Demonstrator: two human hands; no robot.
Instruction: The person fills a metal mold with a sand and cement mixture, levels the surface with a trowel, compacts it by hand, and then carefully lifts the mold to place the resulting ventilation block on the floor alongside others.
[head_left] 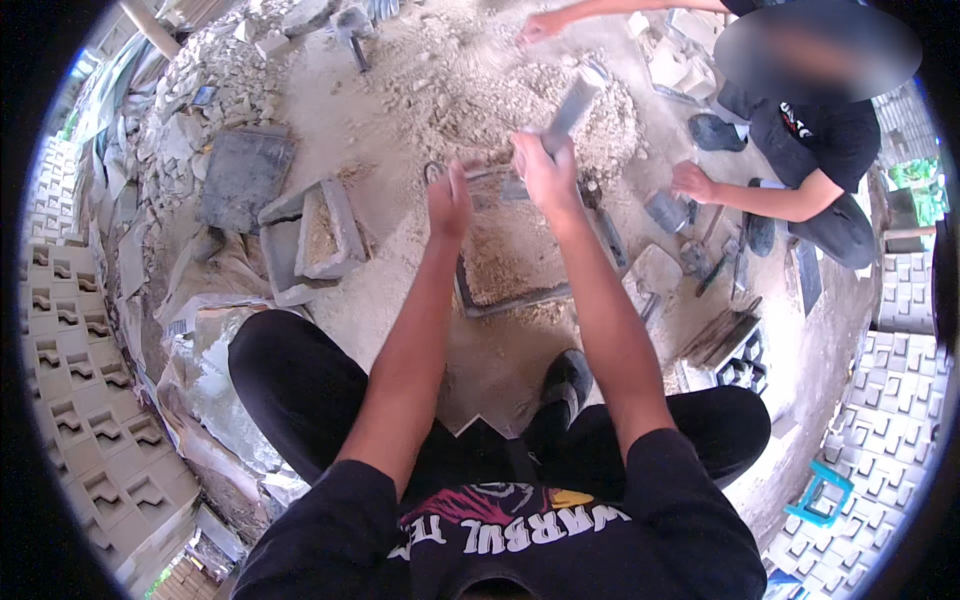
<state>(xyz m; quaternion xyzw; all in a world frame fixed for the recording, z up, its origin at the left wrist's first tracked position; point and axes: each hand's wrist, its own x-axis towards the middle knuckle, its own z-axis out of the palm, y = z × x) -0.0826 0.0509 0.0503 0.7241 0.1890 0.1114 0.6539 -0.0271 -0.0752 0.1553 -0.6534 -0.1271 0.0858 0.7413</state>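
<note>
A broad heap of pale sand (pixel 425 75) spreads over the ground ahead, with a crouching co-worker (pixel 830 150) at its right side, one of that person's hands (pixel 692 181) beside a dark grey block (pixel 667 212) and the other arm stretched over the sand. Nearer the middle, a square frame (pixel 520 307) lies flat on the ground in front of the wearer, its inside covered with loose brownish sand (pixel 512 262). Well to its left, two grey open boxes lean together; the right box (pixel 350 237) is tilted, with sandy stuff inside, and the left box (pixel 284 293) has a grey inner face. Behind them lies a dark square slab (pixel 245 178); a blue stool (pixel 822 495) stands far to the right. The wearer's right hand (pixel 548 175) is closed around a grey bar (pixel 575 105), which slants up and away above the far edge of the frame, its far end blurred against the sand. The left hand (pixel 450 200) is raised near the frame's far left corner; blur hides how far its fingers are curled and whether it has hold of anything. The wearer's black shirt (pixel 490 575) carries pale capital letters, upside down, beside a pink and yellow picture; smaller white print marks the co-worker's dark shirt (pixel 840 135).
</note>
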